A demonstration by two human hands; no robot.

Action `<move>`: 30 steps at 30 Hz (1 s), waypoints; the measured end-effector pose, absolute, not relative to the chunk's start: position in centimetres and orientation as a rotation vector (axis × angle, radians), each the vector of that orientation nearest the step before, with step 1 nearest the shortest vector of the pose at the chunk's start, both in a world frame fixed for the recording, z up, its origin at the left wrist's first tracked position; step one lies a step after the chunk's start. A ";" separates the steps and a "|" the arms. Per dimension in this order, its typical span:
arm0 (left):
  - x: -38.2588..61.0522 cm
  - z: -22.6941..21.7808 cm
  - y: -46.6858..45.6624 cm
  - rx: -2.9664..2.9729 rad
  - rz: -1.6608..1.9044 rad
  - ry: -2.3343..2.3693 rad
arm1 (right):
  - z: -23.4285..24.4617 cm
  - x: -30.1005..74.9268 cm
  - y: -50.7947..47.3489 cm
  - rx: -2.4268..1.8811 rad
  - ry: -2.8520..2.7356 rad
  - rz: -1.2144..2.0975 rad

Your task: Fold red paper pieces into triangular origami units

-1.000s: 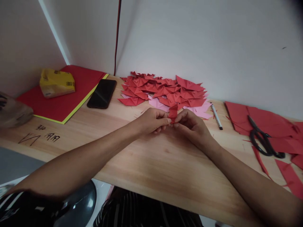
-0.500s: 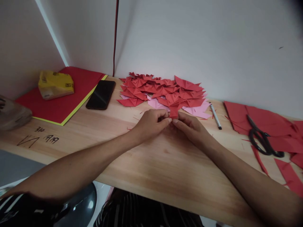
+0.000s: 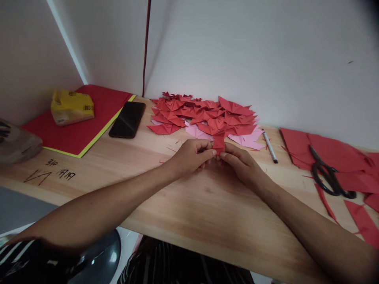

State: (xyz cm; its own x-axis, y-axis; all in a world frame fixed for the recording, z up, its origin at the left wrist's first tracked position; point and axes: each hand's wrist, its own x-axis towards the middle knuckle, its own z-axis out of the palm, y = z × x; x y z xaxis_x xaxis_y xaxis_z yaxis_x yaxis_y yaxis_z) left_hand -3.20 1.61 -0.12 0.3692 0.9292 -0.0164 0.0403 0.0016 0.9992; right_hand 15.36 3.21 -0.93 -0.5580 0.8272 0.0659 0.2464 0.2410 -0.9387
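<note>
- My left grip (image 3: 194, 155) and right grip (image 3: 240, 159) both pinch red paper (image 3: 219, 142).
- Wooden desk (image 3: 207, 213) below them, ink marks (image 3: 65, 174) well left.
- Pale wall (image 3: 266, 59) beyond them, cord (image 3: 147, 39) leftward.

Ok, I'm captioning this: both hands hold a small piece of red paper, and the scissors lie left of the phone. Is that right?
Not quite: the scissors lie right of the phone, as the head view shows. The left hand and right hand do hold the small piece of red paper.
</note>
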 end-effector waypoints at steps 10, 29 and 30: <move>-3.5 -0.5 1.5 1.483 0.891 0.901 | -1.3 15.3 3.0 -0.985 -1.981 1.231; -3.7 0.1 1.7 1.443 0.894 0.881 | -0.5 15.0 2.6 -1.017 -2.026 1.240; -3.7 0.1 1.7 1.467 0.899 0.878 | -0.5 15.1 2.6 -1.029 -2.026 1.246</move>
